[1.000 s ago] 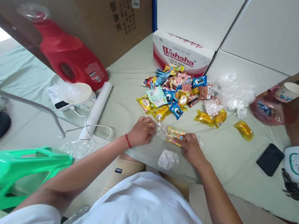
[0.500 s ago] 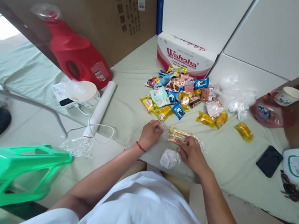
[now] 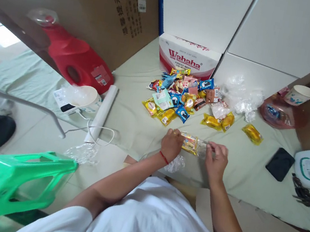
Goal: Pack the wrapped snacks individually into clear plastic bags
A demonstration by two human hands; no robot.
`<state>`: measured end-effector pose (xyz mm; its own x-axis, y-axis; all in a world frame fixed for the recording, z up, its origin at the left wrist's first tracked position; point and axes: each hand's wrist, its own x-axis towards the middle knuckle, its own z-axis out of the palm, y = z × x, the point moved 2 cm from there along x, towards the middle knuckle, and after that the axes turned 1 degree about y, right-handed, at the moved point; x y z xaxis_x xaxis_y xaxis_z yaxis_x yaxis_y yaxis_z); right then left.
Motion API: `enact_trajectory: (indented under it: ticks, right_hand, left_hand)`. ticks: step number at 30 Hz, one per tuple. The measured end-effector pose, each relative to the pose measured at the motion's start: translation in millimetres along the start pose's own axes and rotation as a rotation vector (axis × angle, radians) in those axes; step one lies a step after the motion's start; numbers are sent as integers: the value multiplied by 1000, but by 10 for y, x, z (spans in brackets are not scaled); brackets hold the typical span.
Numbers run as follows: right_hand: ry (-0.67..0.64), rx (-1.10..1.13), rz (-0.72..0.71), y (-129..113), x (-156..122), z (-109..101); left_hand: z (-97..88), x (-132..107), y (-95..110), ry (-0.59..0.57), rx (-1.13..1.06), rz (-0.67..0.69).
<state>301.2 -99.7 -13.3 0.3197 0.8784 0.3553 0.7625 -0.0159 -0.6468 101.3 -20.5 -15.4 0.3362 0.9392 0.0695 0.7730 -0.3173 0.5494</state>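
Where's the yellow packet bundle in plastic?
In the head view, the yellow packet bundle is just right of centre, between the left hand and the right hand, in front of the snack pile.

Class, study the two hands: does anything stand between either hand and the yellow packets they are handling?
The left hand touches the yellow packets, with nothing visible between. Toward the right hand, only clear film spans the gap, its far end held there. The crumpled plastic lies on the near side, out of the way.

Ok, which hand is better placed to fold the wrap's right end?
Likely the right hand: its fingers hold the clear wrap there, while the left hand is on the yellow packets.
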Motion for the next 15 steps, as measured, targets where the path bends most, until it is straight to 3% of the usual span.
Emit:
enact_trajectory:
  ticks: [2,5,9,13,15]
  right_hand:
    - [60,-187,82,161,13,30]
    - [-54,-248,72,258,-1,162]
    - [-70,-98,34,104,-63,209]
    - [-96,67,119,-130,-82,205]
    - [-98,268,186,-241,-74,274]
  left_hand:
    - [-19,21,-67,94,0,-145]
    - [-33,70,-149,129,-8,-294]
    - [-41,117,-141,124,-63,-213]
    - [-30,62,-8,110,-183,-144]
    - [-7,-5,102,126,-160,-82]
